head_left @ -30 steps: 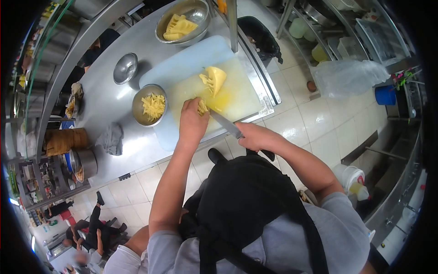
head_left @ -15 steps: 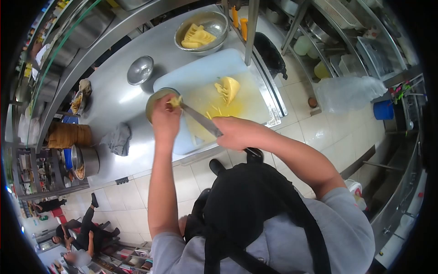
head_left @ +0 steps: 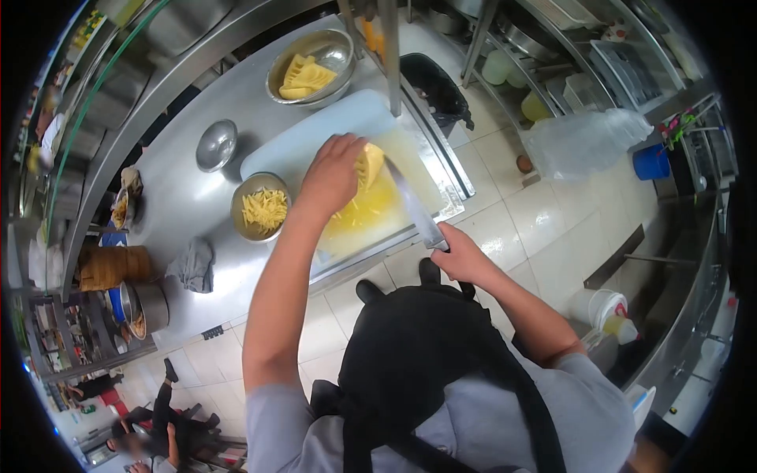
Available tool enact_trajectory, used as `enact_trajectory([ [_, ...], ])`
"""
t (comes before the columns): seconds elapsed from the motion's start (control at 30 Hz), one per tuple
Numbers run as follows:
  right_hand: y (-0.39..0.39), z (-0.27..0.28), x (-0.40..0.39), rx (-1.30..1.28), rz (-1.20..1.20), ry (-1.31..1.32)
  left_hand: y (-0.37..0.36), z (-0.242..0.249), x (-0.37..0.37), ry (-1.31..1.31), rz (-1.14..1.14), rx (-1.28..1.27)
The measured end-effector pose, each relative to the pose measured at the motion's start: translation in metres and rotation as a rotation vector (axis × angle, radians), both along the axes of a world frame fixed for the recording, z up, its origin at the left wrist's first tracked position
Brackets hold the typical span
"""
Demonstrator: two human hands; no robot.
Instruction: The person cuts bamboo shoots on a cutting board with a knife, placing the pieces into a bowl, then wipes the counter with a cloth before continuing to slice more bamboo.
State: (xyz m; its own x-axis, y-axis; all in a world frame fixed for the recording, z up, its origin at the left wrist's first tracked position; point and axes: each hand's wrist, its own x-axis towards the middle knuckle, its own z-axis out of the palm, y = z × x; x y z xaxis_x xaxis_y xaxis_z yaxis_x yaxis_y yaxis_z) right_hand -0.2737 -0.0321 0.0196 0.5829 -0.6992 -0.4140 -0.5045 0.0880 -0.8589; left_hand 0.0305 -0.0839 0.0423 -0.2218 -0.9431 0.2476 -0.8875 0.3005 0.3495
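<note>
On the pale cutting board rests a piece of yellow bamboo shoot. My left hand grips its left side, fingers bent over it. A kitchen knife is in my right hand, its fingers wrapped round the handle. The blade slants up and left, its tip by the right edge of the bamboo shoot; whether it touches cannot be made out. Cut yellow strips lie on the wet board below. More strips fill a steel bowl left of my left forearm.
A large steel bowl with bamboo shoot chunks stands behind the board. A small steel bowl and grey cloth lie leftward. A metal post rises at the back, near a black bin. People sit far left.
My left hand has moved from the strip bowl to the bamboo shoot, leaving the strips it held in the bowl. My right hand has shifted right and down with the knife. The view has shifted.
</note>
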Motion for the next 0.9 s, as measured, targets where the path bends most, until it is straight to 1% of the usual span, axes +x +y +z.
enact_trajectory([
  [0.03,0.001,-0.002,-0.005,0.140,-0.147,0.020,-0.021,-0.008,0.001,-0.005,-0.013,0.000],
  [0.1,0.000,-0.011,-0.011,0.141,-0.213,0.004,-0.049,-0.021,0.004,-0.292,-0.187,0.211],
  [0.13,0.001,-0.014,-0.013,0.140,-0.263,-0.007,-0.056,-0.010,-0.001,-0.300,-0.201,0.214],
  [0.2,0.000,-0.010,-0.019,0.154,-0.252,-0.003,-0.066,0.008,-0.005,-0.370,-0.141,0.544],
  [0.23,-0.001,-0.005,-0.022,0.160,-0.227,0.008,-0.067,0.009,-0.004,-0.379,-0.153,0.549],
  [0.27,-0.004,0.000,-0.024,0.167,-0.238,0.004,-0.063,0.012,-0.002,-0.251,-0.084,0.595],
  [0.3,-0.007,0.007,-0.025,0.165,-0.174,0.064,-0.059,0.013,0.001,-0.122,-0.010,0.639],
  [0.33,-0.009,0.009,-0.026,0.161,-0.105,0.125,-0.056,0.006,0.007,-0.127,-0.012,0.643],
  [0.37,-0.008,0.000,-0.027,0.162,-0.103,0.121,-0.051,-0.003,0.012,-0.005,0.028,0.647],
  [0.4,-0.009,-0.010,-0.025,0.016,-0.060,0.146,-0.046,-0.003,0.012,0.118,0.074,0.645],
  [0.43,-0.011,-0.018,-0.024,-0.132,-0.014,0.171,-0.040,-0.005,0.011,0.117,0.082,0.642],
  [0.47,-0.011,-0.025,-0.025,-0.132,-0.004,0.168,-0.031,-0.008,0.008,0.193,0.201,0.668],
  [0.5,-0.013,-0.021,-0.022,-0.185,0.028,0.165,-0.022,-0.008,0.003,0.272,0.322,0.691],
  [0.53,-0.017,-0.017,-0.019,-0.241,0.060,0.163,-0.015,-0.007,-0.003,0.276,0.334,0.686],
  [0.57,-0.021,-0.013,-0.016,-0.242,0.073,0.162,-0.008,-0.005,-0.009,0.291,0.382,0.622],
  [0.6,-0.024,-0.010,-0.012,-0.322,0.110,0.212,0.001,-0.004,-0.014,0.306,0.430,0.560],
  [0.63,-0.027,-0.006,-0.008,-0.403,0.146,0.262,0.010,-0.002,-0.017,0.312,0.439,0.560],
  [0.7,-0.036,0.006,0.001,-0.415,0.196,0.308,0.020,-0.001,-0.022,0.256,0.468,0.500],
  [0.73,-0.036,0.008,0.004,-0.418,0.238,0.351,0.024,-0.013,-0.019,0.264,0.474,0.507],
  [0.77,-0.038,0.006,0.007,-0.415,0.247,0.358,0.026,-0.031,-0.012,0.417,0.465,0.436],
  [0.8,-0.041,0.002,0.009,-0.421,0.266,0.365,0.025,-0.034,-0.011,0.571,0.455,0.360],
  [0.83,-0.041,0.000,0.011,-0.426,0.284,0.372,0.025,-0.037,-0.010,0.582,0.461,0.363],
  [0.9,-0.045,0.000,0.014,-0.388,0.257,0.387,0.012,-0.033,-0.008,0.265,0.243,0.209],
])
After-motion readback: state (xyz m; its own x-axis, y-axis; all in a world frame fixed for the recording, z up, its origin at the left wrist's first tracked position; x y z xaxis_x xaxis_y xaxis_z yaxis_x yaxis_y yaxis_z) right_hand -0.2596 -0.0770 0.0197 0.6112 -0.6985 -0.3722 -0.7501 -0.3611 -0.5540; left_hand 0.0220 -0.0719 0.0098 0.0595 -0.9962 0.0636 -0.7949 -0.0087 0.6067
